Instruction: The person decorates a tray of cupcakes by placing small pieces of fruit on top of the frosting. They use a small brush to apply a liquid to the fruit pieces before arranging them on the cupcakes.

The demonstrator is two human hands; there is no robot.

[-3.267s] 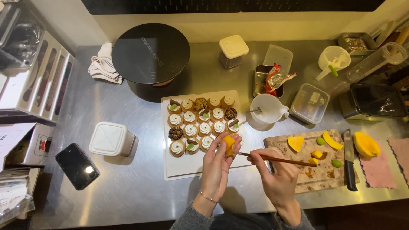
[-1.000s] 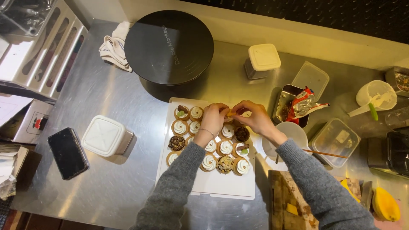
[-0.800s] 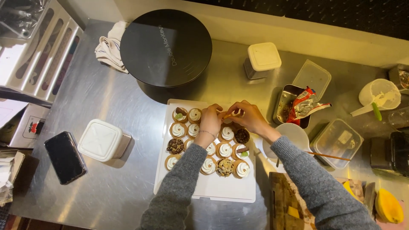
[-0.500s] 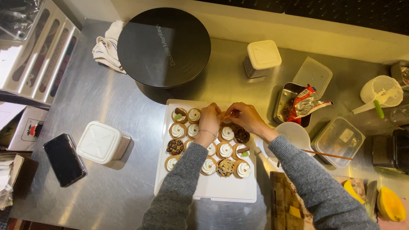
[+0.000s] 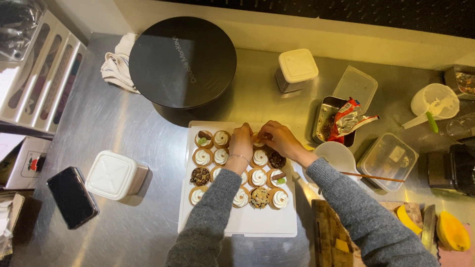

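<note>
Both hands are meeting over the far row of small cream-topped tarts (image 5: 259,174) sitting on the white tray (image 5: 247,225), which is the landmark here. The left hand (image 5: 241,146) is resting its fingers pressed together on the tart (image 5: 258,142) at the tray's far edge, seemingly steadying it, while the right hand (image 5: 276,138) is reaching in from the tray's right side, its fingers pinched together over that same tart as though setting a small garnish; what they are pinching is too small to tell. Just right of the tray a white cup (image 5: 337,156) is standing within easy reach, with a thin stick (image 5: 371,177) lying across it. Beyond the tray's far edge a black round stand (image 5: 182,62) is sitting on the steel surface (image 5: 123,143), and left of the tray a white lidded tub (image 5: 115,175) and a dark phone (image 5: 71,197) are lying well clear of the work
</note>
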